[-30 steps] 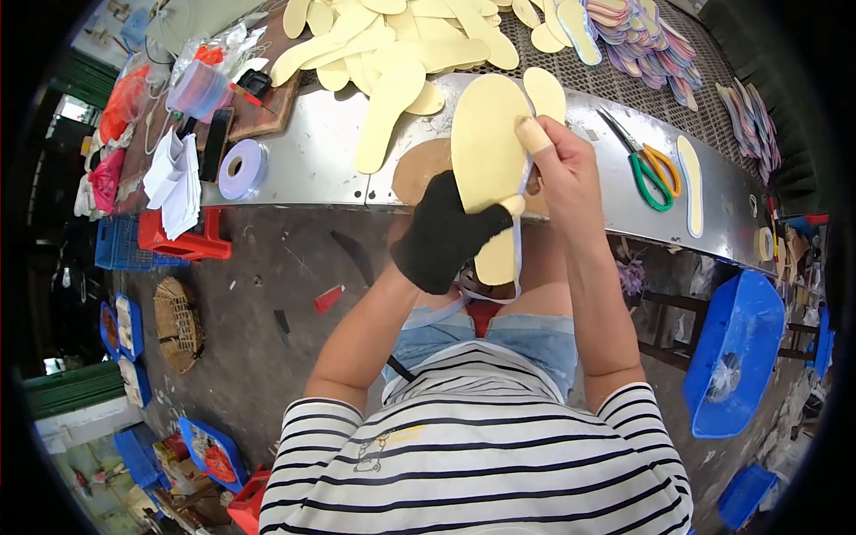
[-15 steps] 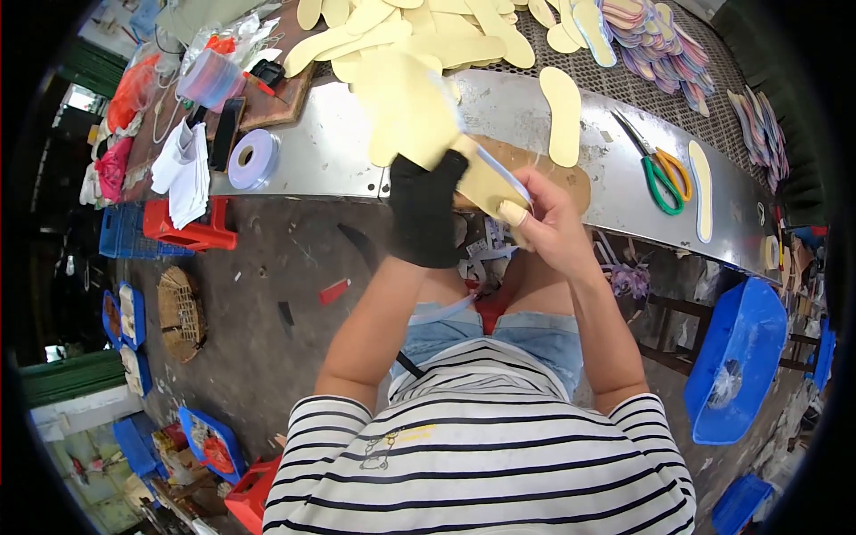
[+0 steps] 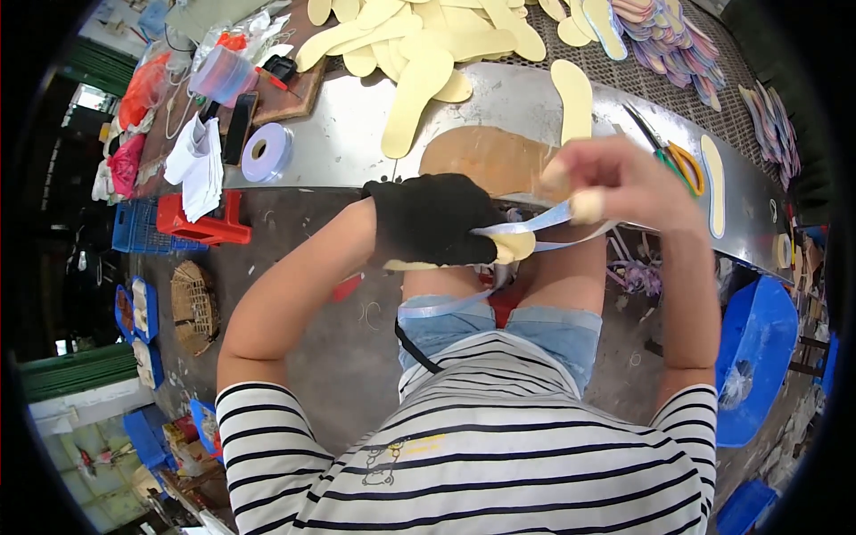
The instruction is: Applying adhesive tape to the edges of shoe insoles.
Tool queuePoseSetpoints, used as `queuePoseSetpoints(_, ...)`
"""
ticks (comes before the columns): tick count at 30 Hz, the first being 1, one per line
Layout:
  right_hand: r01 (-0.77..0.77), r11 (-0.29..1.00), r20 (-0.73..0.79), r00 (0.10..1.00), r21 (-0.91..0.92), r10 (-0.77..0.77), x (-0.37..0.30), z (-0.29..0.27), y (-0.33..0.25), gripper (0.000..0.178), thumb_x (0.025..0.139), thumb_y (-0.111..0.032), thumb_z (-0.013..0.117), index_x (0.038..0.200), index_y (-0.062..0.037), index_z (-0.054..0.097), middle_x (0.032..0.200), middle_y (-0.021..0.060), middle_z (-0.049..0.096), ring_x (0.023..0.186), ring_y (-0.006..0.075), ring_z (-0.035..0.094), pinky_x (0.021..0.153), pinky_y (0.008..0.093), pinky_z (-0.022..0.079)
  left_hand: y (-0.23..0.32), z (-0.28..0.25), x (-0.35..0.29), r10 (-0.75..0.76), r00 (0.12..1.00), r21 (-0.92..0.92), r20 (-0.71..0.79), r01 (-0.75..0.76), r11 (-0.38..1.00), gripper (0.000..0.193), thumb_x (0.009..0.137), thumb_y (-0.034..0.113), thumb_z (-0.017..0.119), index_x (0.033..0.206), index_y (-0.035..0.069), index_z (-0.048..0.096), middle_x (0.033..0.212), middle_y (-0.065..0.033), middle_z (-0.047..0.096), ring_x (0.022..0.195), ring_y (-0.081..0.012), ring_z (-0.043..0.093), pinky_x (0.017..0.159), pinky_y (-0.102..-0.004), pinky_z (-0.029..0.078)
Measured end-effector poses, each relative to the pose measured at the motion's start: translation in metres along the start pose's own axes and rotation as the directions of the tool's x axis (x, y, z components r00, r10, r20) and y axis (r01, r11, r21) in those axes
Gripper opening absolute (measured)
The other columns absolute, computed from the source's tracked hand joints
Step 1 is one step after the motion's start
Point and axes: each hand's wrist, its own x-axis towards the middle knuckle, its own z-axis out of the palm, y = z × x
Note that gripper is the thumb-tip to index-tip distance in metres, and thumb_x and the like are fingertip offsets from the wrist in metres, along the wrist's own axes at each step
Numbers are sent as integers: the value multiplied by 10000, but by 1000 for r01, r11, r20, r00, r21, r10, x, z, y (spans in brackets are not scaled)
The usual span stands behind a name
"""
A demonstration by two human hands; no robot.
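My left hand (image 3: 437, 218), in a black glove, is closed round a pale yellow insole (image 3: 517, 245) above my lap; most of the insole is hidden under the glove. From its exposed end a shiny pale blue tape (image 3: 548, 218) stretches right to my right hand (image 3: 620, 183). Motion blurs that hand, whose fingertips wear pale covers; its thumb is on the tape, and the index finger stands apart. Another strip of tape (image 3: 446, 308) trails across my shorts. Just beyond my hands, a brown board (image 3: 486, 160) lies on the metal tabletop (image 3: 343, 134).
Loose yellow insoles (image 3: 437, 36) are heaped at the back. Scissors (image 3: 664, 152) with green and orange handles lie at right beside an edged insole (image 3: 713, 183). A tape roll (image 3: 267, 153) sits at left. A red stool (image 3: 205, 217) and blue basin (image 3: 758, 357) stand below the table.
My left hand has turned and lowered with the insole toward my lap. My right hand has swung right and away from the insole, drawing out tape. An insole behind the hands is now uncovered.
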Motion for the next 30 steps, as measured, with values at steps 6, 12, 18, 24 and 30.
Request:
queuePoseSetpoints(6, -13, 996, -285, 959, -91, -14, -27, -7, -22, 226, 714, -182, 703, 840, -23, 604, 716, -18, 582, 589, 24, 497, 506, 168, 365, 11, 11, -26, 140, 919, -379, -367, -286, 880, 296, 848, 248, 576, 1018, 8, 616, 772, -155, 638, 683, -242, 611, 667, -307, 474)
queuePoseSetpoints(12, 223, 957, -453, 884, 187, -117, -39, 38, 11, 125, 787, -74, 655, 888, -14, 612, 727, 2, 607, 613, 29, 529, 511, 158, 385, 26, 27, -39, -137, 836, -668, -531, -314, 675, 296, 859, 245, 575, 1005, -7, 630, 807, -88, 656, 718, -123, 603, 676, -269, 478)
queuePoseSetpoints(18, 436, 886, -645, 725, 156, -243, -21, 89, 30, 103, 815, 14, 609, 917, 17, 593, 843, 36, 601, 632, 29, 526, 497, 156, 373, 36, 50, -25, -369, 685, -766, -628, -461, 448, 285, 873, 196, 560, 1056, -17, 609, 849, -47, 651, 752, -95, 591, 689, -246, 475)
queuePoseSetpoints(24, 436, 898, -655, 696, 59, -295, -8, 107, 37, 87, 840, 2, 592, 908, 45, 561, 954, 51, 496, 687, 50, 522, 564, 170, 423, 43, 58, 2, -397, 430, -583, -811, -661, 473, 333, 886, 151, 537, 1169, -25, 548, 1034, -67, 600, 881, -91, 561, 754, -244, 456)
queuePoseSetpoints(30, 430, 881, -609, 758, 198, -232, 3, 98, 29, 80, 839, -8, 593, 889, 39, 552, 857, 26, 555, 726, 65, 571, 600, 174, 448, 29, 55, 15, -183, 390, -399, -902, -594, 699, 322, 869, 120, 559, 1167, -3, 556, 1027, -57, 594, 862, -89, 560, 729, -244, 455)
